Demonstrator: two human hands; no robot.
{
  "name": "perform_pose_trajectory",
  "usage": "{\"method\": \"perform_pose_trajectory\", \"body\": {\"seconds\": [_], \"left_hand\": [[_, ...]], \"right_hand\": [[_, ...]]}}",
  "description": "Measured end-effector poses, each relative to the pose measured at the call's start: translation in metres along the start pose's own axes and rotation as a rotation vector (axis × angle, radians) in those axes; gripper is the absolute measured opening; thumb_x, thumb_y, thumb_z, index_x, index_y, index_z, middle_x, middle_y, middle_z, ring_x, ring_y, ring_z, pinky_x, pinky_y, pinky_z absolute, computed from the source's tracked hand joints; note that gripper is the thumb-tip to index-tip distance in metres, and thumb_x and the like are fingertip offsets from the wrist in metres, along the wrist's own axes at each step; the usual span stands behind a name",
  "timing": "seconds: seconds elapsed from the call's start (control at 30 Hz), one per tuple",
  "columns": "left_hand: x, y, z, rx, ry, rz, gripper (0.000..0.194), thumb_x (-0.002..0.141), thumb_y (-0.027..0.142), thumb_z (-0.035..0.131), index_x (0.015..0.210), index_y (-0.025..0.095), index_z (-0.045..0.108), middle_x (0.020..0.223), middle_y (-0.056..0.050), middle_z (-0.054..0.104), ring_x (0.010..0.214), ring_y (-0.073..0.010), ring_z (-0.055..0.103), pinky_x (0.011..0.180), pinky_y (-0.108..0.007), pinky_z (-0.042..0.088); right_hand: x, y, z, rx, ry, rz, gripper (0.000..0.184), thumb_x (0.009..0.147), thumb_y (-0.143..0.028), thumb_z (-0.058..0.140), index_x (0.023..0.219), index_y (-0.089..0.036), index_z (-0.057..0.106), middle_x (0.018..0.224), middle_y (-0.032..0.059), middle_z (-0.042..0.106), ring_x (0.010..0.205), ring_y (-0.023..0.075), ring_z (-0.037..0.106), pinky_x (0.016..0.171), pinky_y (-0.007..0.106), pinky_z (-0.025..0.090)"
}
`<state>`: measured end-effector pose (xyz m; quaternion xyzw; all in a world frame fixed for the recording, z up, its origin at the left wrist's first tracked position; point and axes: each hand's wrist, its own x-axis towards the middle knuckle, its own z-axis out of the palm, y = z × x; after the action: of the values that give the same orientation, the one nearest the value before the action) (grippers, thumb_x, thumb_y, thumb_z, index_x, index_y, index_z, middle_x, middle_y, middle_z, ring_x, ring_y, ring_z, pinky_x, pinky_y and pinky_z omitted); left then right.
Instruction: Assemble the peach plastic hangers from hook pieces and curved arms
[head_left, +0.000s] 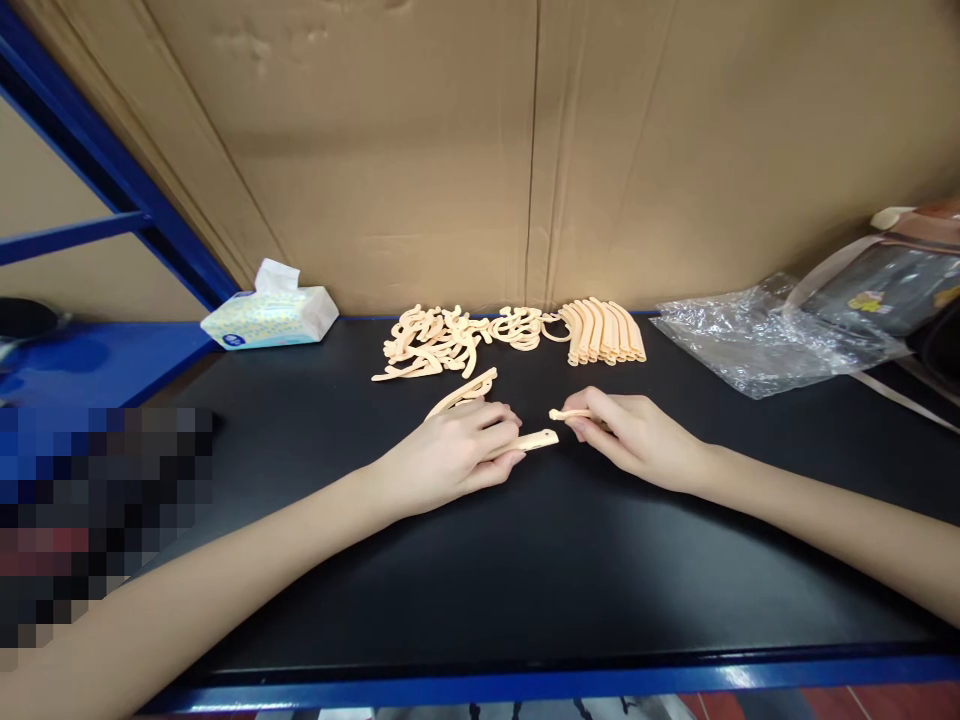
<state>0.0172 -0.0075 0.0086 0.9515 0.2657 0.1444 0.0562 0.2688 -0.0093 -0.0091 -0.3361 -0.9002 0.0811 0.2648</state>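
My left hand (pixel 454 452) is closed around a flat cream-coloured plastic strip (pixel 541 439), whose end with a small hole sticks out to the right. Between the thumb and fingers of my right hand (pixel 637 437) is a thin cream piece with a knobbed end (pixel 559 414). That knob points left, a short gap away from the strip's end; the rest of the piece is hidden by my fingers. Just behind my left hand lie more cream strips (pixel 472 386), partly covered by it.
Along the cardboard wall (pixel 420 150) lie a loose heap of cream curved parts (pixel 427 340), a smaller cluster of curved pieces (pixel 519 328) and a neat row of strips (pixel 604 332). A tissue pack (pixel 274 318) stands left; clear plastic (pixel 757 335) and a bag (pixel 870 285) lie right.
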Motion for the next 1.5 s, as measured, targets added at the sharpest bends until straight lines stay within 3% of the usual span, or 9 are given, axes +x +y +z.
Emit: {"method": "perform_pose_trajectory", "body": {"seconds": [0.17,0.3,0.53,0.67,0.97,1.23,1.5], "left_hand": [[0.003,0.006,-0.004,-0.180,-0.027,-0.065,0.023,0.098,0.028,0.036,0.095,0.017,0.056,0.096,-0.003,0.062,0.090,-0.0156,0.054,0.095,-0.034,0.038],[0.004,0.007,-0.005,-0.238,-0.041,-0.064,0.022,0.098,0.028,0.038,0.092,0.018,0.057,0.100,-0.003,0.060,0.094,-0.0157,0.052,0.106,-0.038,0.028],[0.002,0.006,-0.002,-0.243,-0.048,-0.077,0.022,0.098,0.029,0.038,0.096,0.018,0.057,0.105,-0.003,0.058,0.099,-0.0164,0.051,0.109,-0.040,0.024],[0.003,0.007,-0.001,-0.235,-0.055,-0.075,0.022,0.098,0.029,0.037,0.099,0.018,0.057,0.106,-0.003,0.057,0.100,-0.0171,0.050,0.108,-0.040,0.027],[0.005,0.003,-0.001,-0.223,-0.047,-0.066,0.022,0.099,0.030,0.036,0.099,0.018,0.055,0.103,-0.004,0.057,0.097,-0.0182,0.049,0.098,-0.036,0.035],[0.003,0.007,0.000,-0.220,-0.031,-0.025,0.022,0.099,0.029,0.036,0.096,0.018,0.055,0.098,-0.004,0.058,0.093,-0.0169,0.051,0.105,-0.038,0.031],[0.003,0.008,0.000,-0.207,-0.041,-0.023,0.020,0.099,0.029,0.037,0.097,0.018,0.055,0.101,-0.004,0.057,0.096,-0.0171,0.050,0.107,-0.039,0.029]], "right_hand": [[-0.002,-0.008,-0.001,0.089,-0.056,0.083,0.019,0.099,-0.029,0.035,0.102,-0.021,0.051,0.080,0.0002,0.063,0.060,0.0103,0.057,0.056,0.022,0.042],[-0.001,-0.008,0.000,0.071,-0.045,0.061,0.021,0.097,-0.031,0.038,0.102,-0.021,0.056,0.079,0.0000,0.064,0.058,0.0098,0.056,0.055,0.022,0.040],[-0.001,-0.008,0.000,0.043,-0.042,0.035,0.022,0.097,-0.029,0.040,0.102,-0.019,0.059,0.079,0.0006,0.063,0.061,0.0091,0.055,0.057,0.021,0.038],[0.001,-0.008,-0.003,0.109,-0.073,0.060,0.025,0.094,-0.038,0.047,0.100,-0.019,0.062,0.071,-0.0016,0.059,0.056,0.0079,0.049,0.054,0.020,0.036],[-0.001,-0.009,-0.002,0.069,-0.114,0.092,0.028,0.098,-0.038,0.035,0.094,-0.019,0.055,0.077,0.0010,0.060,0.059,0.0103,0.053,0.056,0.022,0.037],[0.000,-0.012,-0.003,0.078,-0.120,0.128,0.024,0.097,-0.043,0.038,0.096,-0.020,0.045,0.068,-0.0026,0.059,0.053,0.0105,0.051,0.053,0.022,0.037],[-0.002,-0.012,-0.003,0.012,-0.139,0.054,0.032,0.099,-0.043,0.033,0.087,-0.019,0.051,0.072,-0.0005,0.058,0.054,0.0097,0.051,0.052,0.021,0.035]]}}
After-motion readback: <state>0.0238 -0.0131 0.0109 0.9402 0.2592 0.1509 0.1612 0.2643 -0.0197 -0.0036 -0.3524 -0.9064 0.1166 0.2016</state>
